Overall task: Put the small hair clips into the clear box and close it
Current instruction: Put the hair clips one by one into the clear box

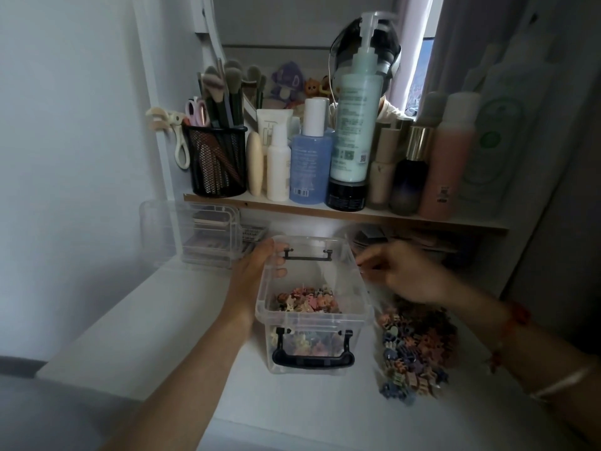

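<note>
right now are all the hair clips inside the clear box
No, a pile of hair clips lies outside, just right of the clear box.

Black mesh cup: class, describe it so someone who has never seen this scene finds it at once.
Start at the wooden shelf above the white desk. At the left end of its row of bottles stands the black mesh cup. It alone is wire mesh, stuffed with makeup brushes and pink-handled scissors.
</note>
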{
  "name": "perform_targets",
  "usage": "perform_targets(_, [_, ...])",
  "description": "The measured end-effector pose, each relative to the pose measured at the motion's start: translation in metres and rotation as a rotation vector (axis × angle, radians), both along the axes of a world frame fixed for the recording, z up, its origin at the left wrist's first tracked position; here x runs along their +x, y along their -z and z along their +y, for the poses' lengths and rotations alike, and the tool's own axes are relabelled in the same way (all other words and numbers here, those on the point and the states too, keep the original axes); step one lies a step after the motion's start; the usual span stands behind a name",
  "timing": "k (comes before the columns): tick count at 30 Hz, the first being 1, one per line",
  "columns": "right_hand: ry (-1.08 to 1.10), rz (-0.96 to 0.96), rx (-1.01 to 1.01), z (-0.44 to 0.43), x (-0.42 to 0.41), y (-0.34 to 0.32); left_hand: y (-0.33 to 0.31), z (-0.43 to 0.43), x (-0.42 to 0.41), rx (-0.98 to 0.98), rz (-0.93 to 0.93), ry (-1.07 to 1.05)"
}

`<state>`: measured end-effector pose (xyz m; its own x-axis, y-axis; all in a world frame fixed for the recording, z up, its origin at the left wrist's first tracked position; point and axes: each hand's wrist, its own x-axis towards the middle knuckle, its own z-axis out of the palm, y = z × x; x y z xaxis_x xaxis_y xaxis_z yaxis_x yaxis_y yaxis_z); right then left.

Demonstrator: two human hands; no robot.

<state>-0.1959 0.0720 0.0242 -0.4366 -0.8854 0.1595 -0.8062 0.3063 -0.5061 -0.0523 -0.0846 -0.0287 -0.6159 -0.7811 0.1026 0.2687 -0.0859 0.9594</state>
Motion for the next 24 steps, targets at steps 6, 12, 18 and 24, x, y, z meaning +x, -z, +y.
perform_targets(6, [0.09,0.266,0.128,-0.002,0.004,0.007,0.002,0.002,0.0,-0.001,0.005,-0.021])
perform_targets(12, [-0.084,-0.363,-0.377,0.004,0.012,-0.044,0.002,-0.001,0.0,-0.002,0.0,0.019])
perform_targets(18, [0.131,0.269,0.282,0.018,-0.012,-0.011,0.001,-0.001,-0.001,-0.006,0.001,-0.016])
perform_targets(24, [0.165,0.261,0.245,0.014,-0.015,-0.004,0.002,0.0,-0.001,-0.027,-0.004,-0.007])
